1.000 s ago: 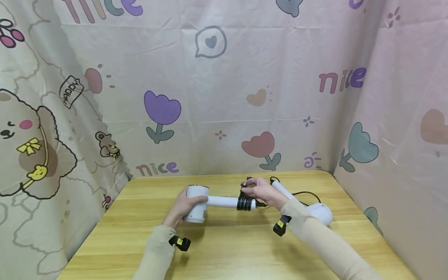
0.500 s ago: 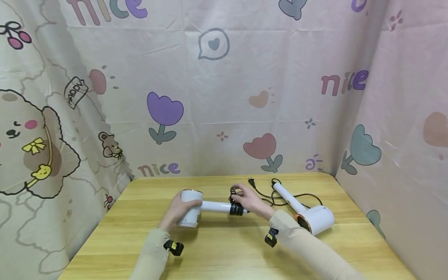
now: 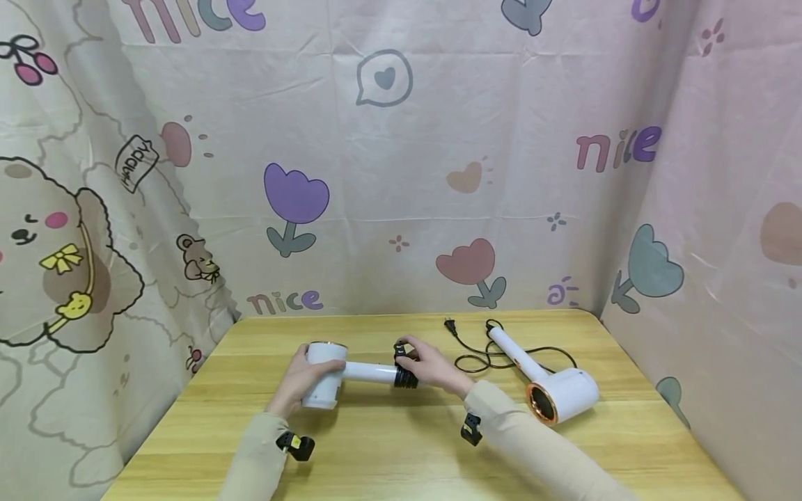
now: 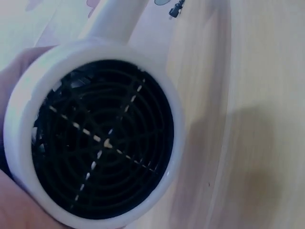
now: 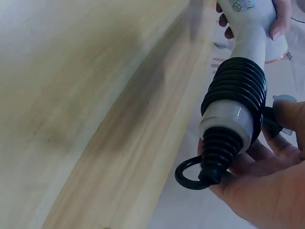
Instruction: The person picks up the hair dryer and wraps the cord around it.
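My left hand grips the barrel of a white hair dryer, whose handle points right. In the left wrist view its round black grille faces the camera. Black cord is wound in a tight coil round the handle near its end. My right hand is at that coil, and between thumb and fingers it pinches the dark plug beside it. A ribbed cord sleeve with a small hanging loop sticks out of the handle end. The dryer is held above the wooden table.
A second white hair dryer with a copper-coloured rim lies on the right of the table. Its loose black cord curls behind my right hand, ending in a plug near the back edge. A printed curtain hangs behind and at both sides.
Both hands have moved left and slightly down with the held hair dryer. The second dryer's rim, cord and plug have come into sight from behind the right arm and hand.
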Demonstrator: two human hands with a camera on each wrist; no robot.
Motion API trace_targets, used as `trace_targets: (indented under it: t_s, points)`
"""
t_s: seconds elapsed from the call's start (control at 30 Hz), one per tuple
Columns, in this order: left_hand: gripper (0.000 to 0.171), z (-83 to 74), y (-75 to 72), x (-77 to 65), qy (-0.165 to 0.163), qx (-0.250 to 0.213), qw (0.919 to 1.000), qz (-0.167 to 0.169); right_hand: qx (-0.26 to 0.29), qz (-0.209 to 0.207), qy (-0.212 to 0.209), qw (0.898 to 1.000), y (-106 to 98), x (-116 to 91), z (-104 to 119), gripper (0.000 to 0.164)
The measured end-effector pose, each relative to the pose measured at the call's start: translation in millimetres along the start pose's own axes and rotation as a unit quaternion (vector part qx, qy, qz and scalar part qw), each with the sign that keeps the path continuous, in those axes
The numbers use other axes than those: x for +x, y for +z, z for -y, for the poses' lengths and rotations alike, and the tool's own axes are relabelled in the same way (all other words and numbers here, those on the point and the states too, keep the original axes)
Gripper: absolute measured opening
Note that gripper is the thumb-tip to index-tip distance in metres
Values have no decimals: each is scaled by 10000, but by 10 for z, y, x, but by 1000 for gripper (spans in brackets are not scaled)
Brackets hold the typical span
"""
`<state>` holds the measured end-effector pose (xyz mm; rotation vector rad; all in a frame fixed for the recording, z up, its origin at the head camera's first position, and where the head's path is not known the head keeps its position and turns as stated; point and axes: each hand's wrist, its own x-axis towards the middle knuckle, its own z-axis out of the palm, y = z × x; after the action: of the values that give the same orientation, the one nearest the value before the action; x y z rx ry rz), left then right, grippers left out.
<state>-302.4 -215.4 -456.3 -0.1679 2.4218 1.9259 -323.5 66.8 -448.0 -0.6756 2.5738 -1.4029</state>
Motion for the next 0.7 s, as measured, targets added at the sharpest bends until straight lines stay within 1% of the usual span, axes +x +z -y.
trace_targets:
  t_s: [0.03,0.1,0.23,0.3,0.4,0.47,0.57,0.63,0.7]
  points:
    - [90,0,-9,-4,-6,7,10000,-21,-40,67,25,10000,17,0,5,36]
    - [90,2,-22,-11,-14,42,10000,-87,-293,131,25,9995,47,1,16,45]
    - [95,14,-41,-45,71,276,9993,-233,-937,107,-57,9955,106,15,26,75]
    - [98,29,-57,-70,179,438,9985,-264,-1183,33,-182,9928,134,37,24,82]
    - [100,63,-98,-119,212,585,9978,-245,-1355,37,-352,9901,181,83,13,79]
    - [99,89,-131,-157,148,697,9971,-264,-1454,72,-445,9883,219,118,7,77]
    - [99,121,-184,-213,102,1008,9938,-455,-1557,117,-560,9862,280,174,6,76]
    - [101,138,-222,-243,133,1381,9883,-640,-1623,105,-613,9848,324,212,9,77]
    - [104,156,-265,-267,140,1845,9795,-799,-1777,58,-679,9817,373,258,16,76]
